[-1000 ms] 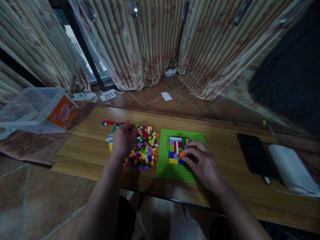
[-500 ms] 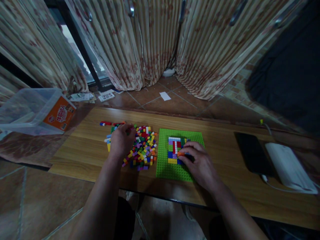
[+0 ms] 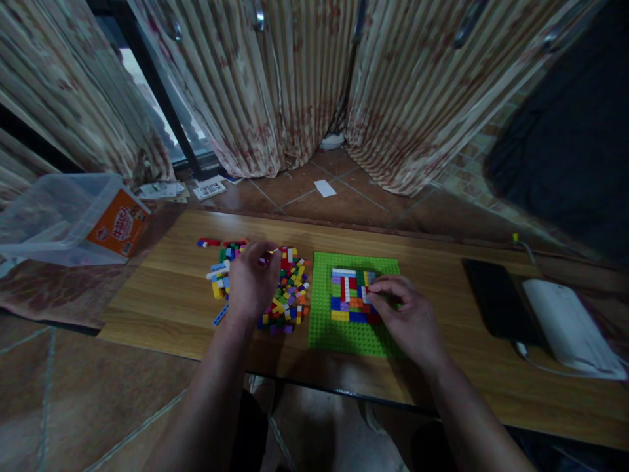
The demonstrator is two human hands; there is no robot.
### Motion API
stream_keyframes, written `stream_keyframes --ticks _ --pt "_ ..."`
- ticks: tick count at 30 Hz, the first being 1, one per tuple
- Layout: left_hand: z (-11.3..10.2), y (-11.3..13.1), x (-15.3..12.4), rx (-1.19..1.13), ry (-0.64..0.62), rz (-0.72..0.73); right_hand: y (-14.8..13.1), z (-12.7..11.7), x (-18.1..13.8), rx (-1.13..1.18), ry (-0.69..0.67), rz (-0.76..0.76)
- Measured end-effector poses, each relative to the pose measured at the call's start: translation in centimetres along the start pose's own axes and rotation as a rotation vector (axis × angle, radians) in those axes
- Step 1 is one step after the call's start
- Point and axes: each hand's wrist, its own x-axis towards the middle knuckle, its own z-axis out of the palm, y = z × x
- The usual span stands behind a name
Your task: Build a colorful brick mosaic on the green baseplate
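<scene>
Head view: L hand (image 3: 253, 282) over loose pile of small multicol. plastic bricks (image 3: 292, 288), left of ctr. on brown wood-grain worktop (image 3: 162, 288), btwn front & back edges; grip pinched, can't tell if on a brick. R hand (image 3: 405, 311) at right side of flat multicol. brick panel (image 3: 350, 296) on bright-green studded plastic baseplate (image 3: 324, 334), mid-worktop; grip: fingertips close tog., can't tell if holding a pc. Twd worktop's right end: black flat rect. device (image 3: 501, 301).
</scene>
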Motion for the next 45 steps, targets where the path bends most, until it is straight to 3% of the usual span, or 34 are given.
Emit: stream_keyframes --ticks 2,5,10,21,32,45 --pt "1.0 1.8 -1.6 -0.087 -0.064 0.132 0.2 -0.1 0.2 0.005 0.016 0.082" --pt "2.7 4.0 -4.2 -0.157 -0.286 0.307 0.4 0.1 0.2 0.004 0.007 0.175" --pt "4.5 4.9 -6.3 -0.093 -0.385 0.467 0.4 0.6 0.0 -0.013 0.032 0.183" --pt "5.8 4.3 -6.6 0.054 -0.394 0.511 -0.2 1.1 0.3 -0.042 0.073 0.177" --pt "6.4 4.6 -6.8 0.036 -0.370 0.453 0.1 1.2 0.5 0.021 0.031 0.283" --pt "6.6 4.8 -7.0 0.087 -0.346 0.451 0.1 1.3 0.5 -0.008 0.015 0.252"
